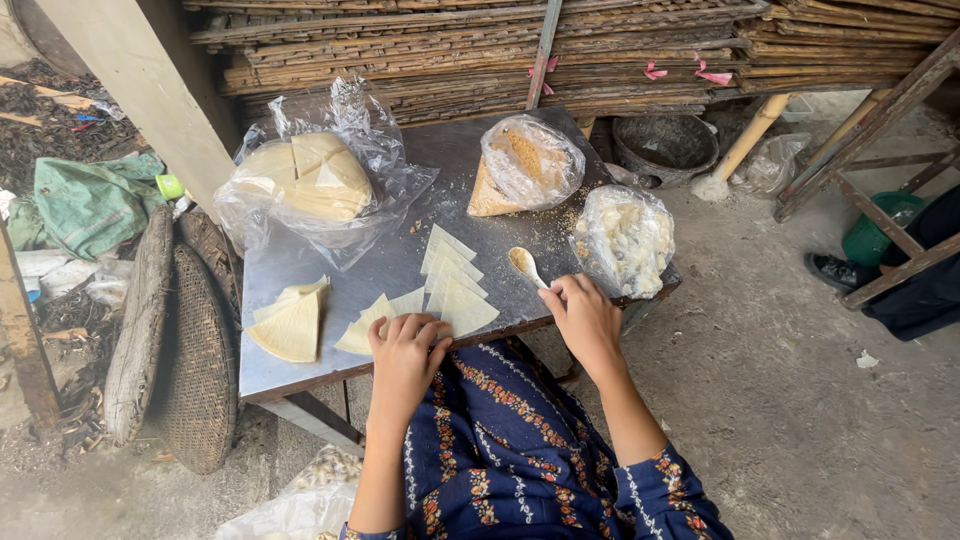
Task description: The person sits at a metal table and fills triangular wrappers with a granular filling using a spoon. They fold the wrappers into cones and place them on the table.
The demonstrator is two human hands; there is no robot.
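On the grey metal table, pale triangular wrappers lie unfilled, left hand pressing one, right hand gripping the filling-loaded white spoon.

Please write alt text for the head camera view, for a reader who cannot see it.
A person's right hand holds a white spoon of crumbs over a metal table, while the left hand presses pale triangular wrappers.

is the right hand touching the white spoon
Touching: the head view shows the right hand closed around the white spoon handle on the metal table.
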